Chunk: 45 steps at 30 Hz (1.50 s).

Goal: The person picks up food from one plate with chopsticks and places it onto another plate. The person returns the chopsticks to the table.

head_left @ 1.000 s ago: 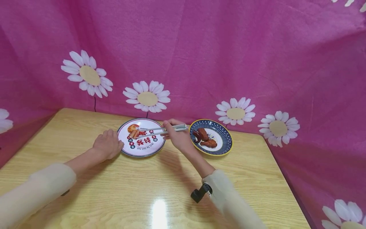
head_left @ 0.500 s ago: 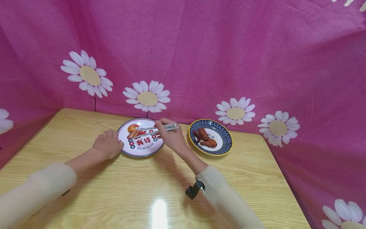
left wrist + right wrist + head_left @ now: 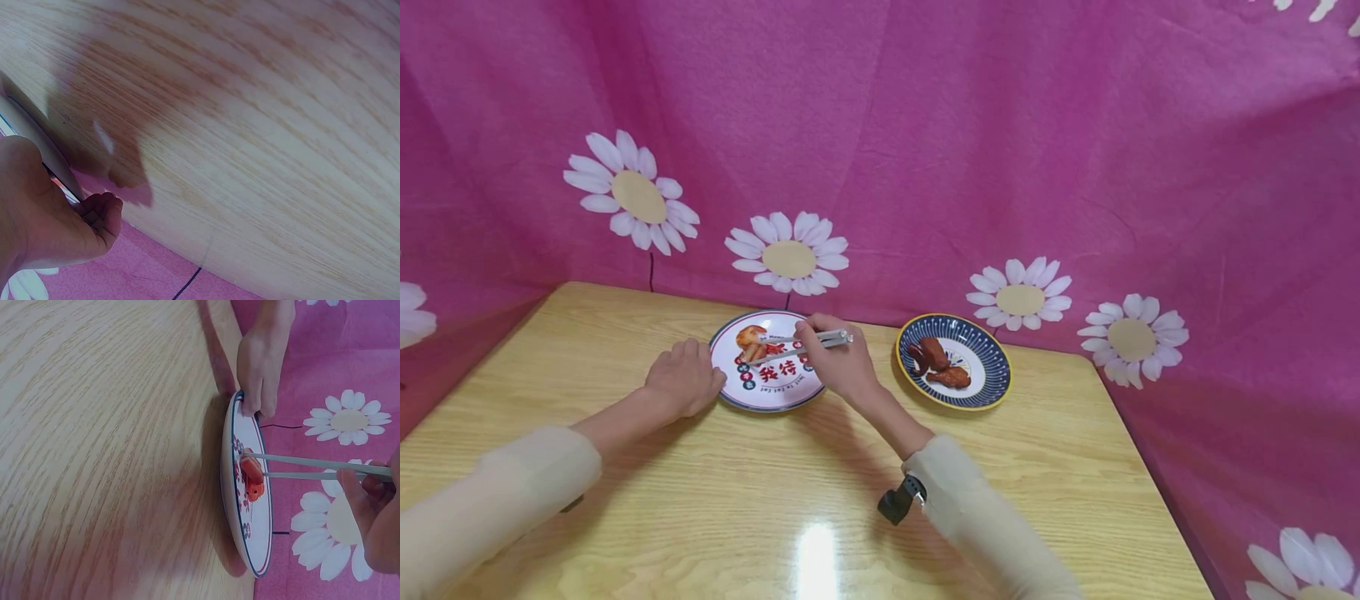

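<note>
Over on the left, the left hand (image 3: 681, 379) grips the rim of the white plate (image 3: 805, 385) with red lettering! Just right of those fingers, on that plate, lies the orange-red food (image 3: 751, 340), and the tips of the pale chopsticks (image 3: 300, 460) stand either side of it; whether they squeeze it, I can't tell. The right hand (image 3: 842, 360) clasps the chopsticks, above the plate's right side. And right of that hand, apart from it, a blue-patterned plate (image 3: 996, 358) bears brown chicken pieces (image 3: 951, 377)!
</note>
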Motion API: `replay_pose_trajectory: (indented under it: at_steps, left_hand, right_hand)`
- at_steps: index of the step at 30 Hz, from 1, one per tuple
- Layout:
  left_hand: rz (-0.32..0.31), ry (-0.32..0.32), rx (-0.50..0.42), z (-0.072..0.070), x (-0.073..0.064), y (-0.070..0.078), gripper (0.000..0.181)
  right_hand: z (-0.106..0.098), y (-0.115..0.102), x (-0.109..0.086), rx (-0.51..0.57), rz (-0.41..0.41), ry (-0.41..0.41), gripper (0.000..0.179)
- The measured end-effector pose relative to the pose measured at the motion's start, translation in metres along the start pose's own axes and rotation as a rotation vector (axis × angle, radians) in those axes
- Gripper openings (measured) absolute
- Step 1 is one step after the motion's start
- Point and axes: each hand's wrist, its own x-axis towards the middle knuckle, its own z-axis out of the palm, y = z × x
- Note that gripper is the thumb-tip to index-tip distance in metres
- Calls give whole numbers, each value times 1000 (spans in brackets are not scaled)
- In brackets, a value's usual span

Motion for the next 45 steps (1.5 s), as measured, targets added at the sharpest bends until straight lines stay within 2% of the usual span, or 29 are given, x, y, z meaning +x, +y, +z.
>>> replay_pose_trajectory:
  at_steps: [9, 17, 20, 26, 29, 39, 45]
  left_hand:
    - [-5, -9, -2, 0, -1, 0, 42]
    - [-3, -16, -3, -1, -1, 0, 42]
    - [-2, -17, 0, -1, -1, 0, 42]
    - [11, 1, 16, 0, -1, 0, 42]
    - [9, 3, 18, 0, -1, 0, 42]
    - [15, -2, 10, 2, 0, -1, 41]
    - [9, -10, 11, 1, 0, -1, 40]
  right_hand:
    - [5, -1, 3, -173, -151, -6, 23]
    - [5, -5, 2, -245, -177, 22, 28]
    - [2, -7, 1, -246, -143, 30, 27]
    - [-2, -12, 1, -150, 15, 9, 28]
    - [-3, -13, 2, -143, 59, 0, 28]
    - [-4, -13, 4, -88, 119, 27, 32]
    - [-12, -14, 4, -78, 118, 64, 31]
